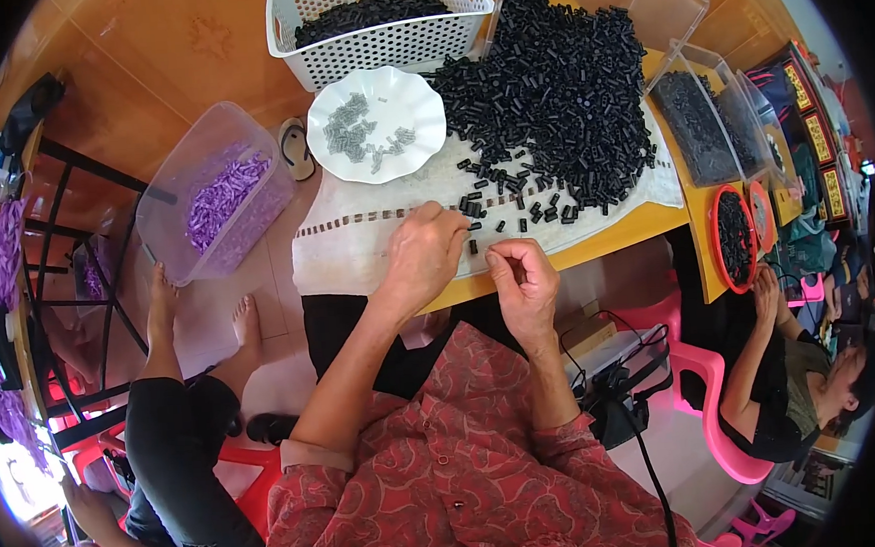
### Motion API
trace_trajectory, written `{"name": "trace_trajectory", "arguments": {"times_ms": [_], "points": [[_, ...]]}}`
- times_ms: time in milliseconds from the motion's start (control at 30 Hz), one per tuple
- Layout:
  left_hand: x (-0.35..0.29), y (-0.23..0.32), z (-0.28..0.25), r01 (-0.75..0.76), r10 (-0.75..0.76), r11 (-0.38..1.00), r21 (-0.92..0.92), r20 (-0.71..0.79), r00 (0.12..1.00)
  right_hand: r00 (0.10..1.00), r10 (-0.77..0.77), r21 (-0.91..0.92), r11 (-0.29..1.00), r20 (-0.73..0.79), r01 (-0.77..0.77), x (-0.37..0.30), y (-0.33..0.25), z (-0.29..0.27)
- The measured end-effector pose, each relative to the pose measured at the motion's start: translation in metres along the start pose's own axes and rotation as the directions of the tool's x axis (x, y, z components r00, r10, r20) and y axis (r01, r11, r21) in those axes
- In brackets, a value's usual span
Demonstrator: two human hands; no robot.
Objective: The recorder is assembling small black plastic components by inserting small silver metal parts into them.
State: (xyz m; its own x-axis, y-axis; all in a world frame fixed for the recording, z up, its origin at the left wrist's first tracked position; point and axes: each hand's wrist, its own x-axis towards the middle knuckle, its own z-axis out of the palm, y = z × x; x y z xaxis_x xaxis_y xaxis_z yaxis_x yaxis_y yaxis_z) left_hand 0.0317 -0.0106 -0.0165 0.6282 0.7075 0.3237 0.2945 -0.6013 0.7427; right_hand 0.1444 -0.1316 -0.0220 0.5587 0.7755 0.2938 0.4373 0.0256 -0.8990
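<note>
My left hand [424,254] is over the near edge of the white cloth [341,254], fingers bent and pressed together. Close by its fingertips lie a few small black cylinders [471,207]. Just to the right, my right hand [525,286] has thumb and forefinger pinched, facing the left hand. Whatever either hand holds is too small to make out. Beyond them a large heap of black cylinders [557,96] spreads over the cloth. A white scalloped plate [420,144] with small clear-grey pieces [349,129] sits at the heap's left.
Behind the plate stands a white perforated basket [384,51] of black pieces. Clear boxes [694,127] and a red-rimmed bowl [734,237] line the right side. A plastic tub [182,189] with purple pieces is at left. People sit on both sides.
</note>
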Motion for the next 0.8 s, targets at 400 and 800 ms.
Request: {"name": "trace_trajectory", "arguments": {"times_ms": [400, 800], "points": [[0.008, 0.004, 0.008, -0.032, 0.031, 0.997, 0.07, 0.018, 0.999, 0.996, 0.079, 0.051, 0.996, -0.032, -0.077, -0.001, 0.003, -0.006], [-0.039, 0.005, -0.022, 0.433, -0.367, 0.408, -0.804, 0.289, 0.884, 0.954, 0.275, 0.487, 0.821, 0.121, -0.298, 0.002, -0.032, 0.008]]}}
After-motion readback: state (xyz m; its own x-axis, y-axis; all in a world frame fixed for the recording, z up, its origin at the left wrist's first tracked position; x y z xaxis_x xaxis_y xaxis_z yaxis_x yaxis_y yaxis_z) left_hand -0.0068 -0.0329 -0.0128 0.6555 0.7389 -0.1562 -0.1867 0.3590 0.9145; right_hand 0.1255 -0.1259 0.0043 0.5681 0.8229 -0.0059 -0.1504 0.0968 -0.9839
